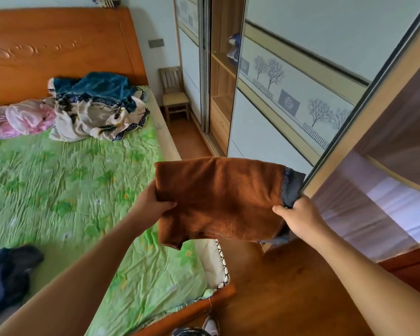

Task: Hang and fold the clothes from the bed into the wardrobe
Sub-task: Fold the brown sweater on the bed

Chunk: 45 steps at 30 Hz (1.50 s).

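Note:
I hold a folded brown garment (218, 197) with a dark blue edge in the air, between the bed and the wardrobe. My left hand (153, 202) grips its left edge and my right hand (298, 214) grips its right edge by the blue trim. The bed (58, 178) has a green sheet. On it lie a heap of teal and cream clothes (100, 110), a pink garment (24, 117) and a dark blue garment (7, 275) at the lower left. The wardrobe (289, 93) with sliding doors stands on the right, one section open showing shelves (222, 76).
A small wooden chair (175, 93) stands in the corner between bed and wardrobe. An orange wooden headboard (58, 49) backs the bed. A narrow strip of wooden floor (264, 287) runs between bed and wardrobe. An open compartment with pale fabric (374, 202) is at the right.

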Tool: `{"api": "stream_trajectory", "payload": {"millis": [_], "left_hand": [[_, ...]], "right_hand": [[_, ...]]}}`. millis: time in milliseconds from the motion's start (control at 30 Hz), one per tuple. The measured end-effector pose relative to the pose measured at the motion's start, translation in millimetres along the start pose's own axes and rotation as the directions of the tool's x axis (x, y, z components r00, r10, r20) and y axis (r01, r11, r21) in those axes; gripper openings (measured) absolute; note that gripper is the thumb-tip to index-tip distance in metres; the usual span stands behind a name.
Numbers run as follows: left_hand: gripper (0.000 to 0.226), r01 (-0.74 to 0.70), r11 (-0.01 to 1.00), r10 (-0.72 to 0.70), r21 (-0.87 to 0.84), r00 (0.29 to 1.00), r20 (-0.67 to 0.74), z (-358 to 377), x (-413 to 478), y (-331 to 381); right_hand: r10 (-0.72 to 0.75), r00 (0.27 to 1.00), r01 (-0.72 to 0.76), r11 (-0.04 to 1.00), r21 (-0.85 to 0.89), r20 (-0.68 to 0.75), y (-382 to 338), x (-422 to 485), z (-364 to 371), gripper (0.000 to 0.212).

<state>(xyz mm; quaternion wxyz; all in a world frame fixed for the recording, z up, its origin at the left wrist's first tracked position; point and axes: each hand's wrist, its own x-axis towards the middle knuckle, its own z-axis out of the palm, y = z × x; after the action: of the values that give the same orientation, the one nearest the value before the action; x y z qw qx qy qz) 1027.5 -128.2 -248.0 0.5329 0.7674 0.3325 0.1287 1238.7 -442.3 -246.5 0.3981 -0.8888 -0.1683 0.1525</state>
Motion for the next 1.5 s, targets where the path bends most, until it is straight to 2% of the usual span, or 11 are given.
{"api": "stream_trajectory", "payload": {"millis": [133, 367, 500, 667, 900, 1200, 1500], "left_hand": [[0.053, 0.000, 1.000, -0.001, -0.025, 0.999, -0.043, 15, 27, 11], [0.054, 0.032, 0.997, -0.043, -0.065, 0.982, -0.186, 58, 54, 30], [0.056, 0.064, 0.996, -0.081, -0.065, 0.947, -0.312, 81, 58, 41], [0.062, 0.105, 0.994, -0.111, -0.038, 0.890, -0.442, 88, 66, 52], [0.066, 0.135, 0.991, -0.108, 0.018, 0.857, -0.503, 85, 114, 61], [0.063, 0.161, 0.987, -0.139, 0.002, 0.857, -0.496, 48, 265, 32], [0.065, 0.190, 0.981, -0.150, 0.028, 0.848, -0.508, -34, 440, 34]], "right_hand": [[-0.030, 0.999, 0.030, 0.999, 0.018, -0.012, -3, 33, -6, 0.022], [-0.122, 0.991, 0.121, 0.992, 0.025, 0.058, 2, 101, -20, 0.021], [-0.185, 0.980, 0.184, 0.983, 0.026, 0.068, -2, 142, -29, 0.023], [-0.210, 0.976, 0.204, 0.973, 0.106, 0.051, -17, 179, -17, 0.029], [-0.230, 0.972, 0.222, 0.967, 0.125, 0.053, -39, 236, 6, 0.017], [-0.243, 0.969, 0.239, 0.967, 0.088, 0.034, -94, 362, 68, 0.013], [-0.219, 0.975, 0.215, 0.972, 0.098, 0.040, -195, 505, 140, 0.019]]}}
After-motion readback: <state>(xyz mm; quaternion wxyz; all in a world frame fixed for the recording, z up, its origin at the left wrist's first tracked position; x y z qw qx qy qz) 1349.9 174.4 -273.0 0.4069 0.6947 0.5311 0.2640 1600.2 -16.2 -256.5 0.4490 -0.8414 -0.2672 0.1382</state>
